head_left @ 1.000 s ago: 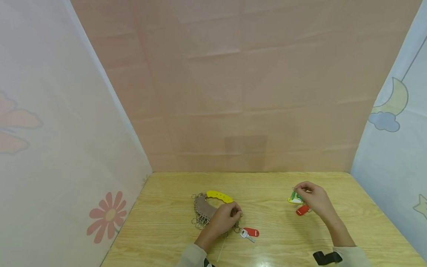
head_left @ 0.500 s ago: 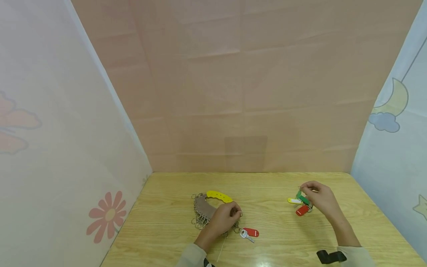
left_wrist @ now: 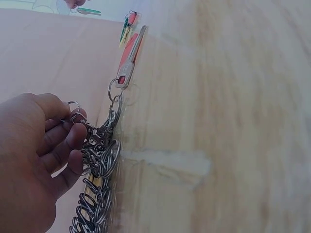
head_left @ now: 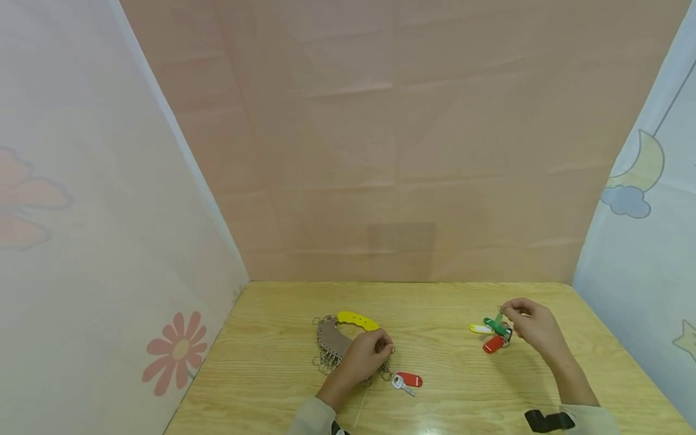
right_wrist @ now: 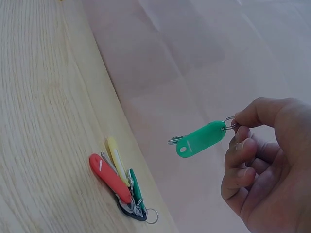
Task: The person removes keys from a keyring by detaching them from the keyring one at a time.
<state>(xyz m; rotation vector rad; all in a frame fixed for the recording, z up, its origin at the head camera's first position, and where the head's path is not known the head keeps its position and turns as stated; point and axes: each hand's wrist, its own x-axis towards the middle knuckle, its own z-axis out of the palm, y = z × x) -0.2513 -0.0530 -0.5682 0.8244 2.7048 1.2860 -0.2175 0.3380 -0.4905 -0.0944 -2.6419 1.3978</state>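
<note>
My left hand pinches a small metal ring at the edge of a crescent-shaped key holder. The holder has a brown plate, a yellow handle and a fringe of hanging rings. My right hand is raised at the right. Its thumb and finger pinch the split ring of a green key tag, which hangs with a key mostly hidden behind it. Below lies a bunch with a red tag, a yellow tag and another green tag.
A silver key with a red tag lies on the wooden table beside the holder, linked to its rings in the left wrist view. A pinkish backdrop stands behind the table, with printed side panels left and right.
My right hand has shifted to the right, carrying the green key tag away from over the yellow tag. My left hand and the key holder have stayed in place.
</note>
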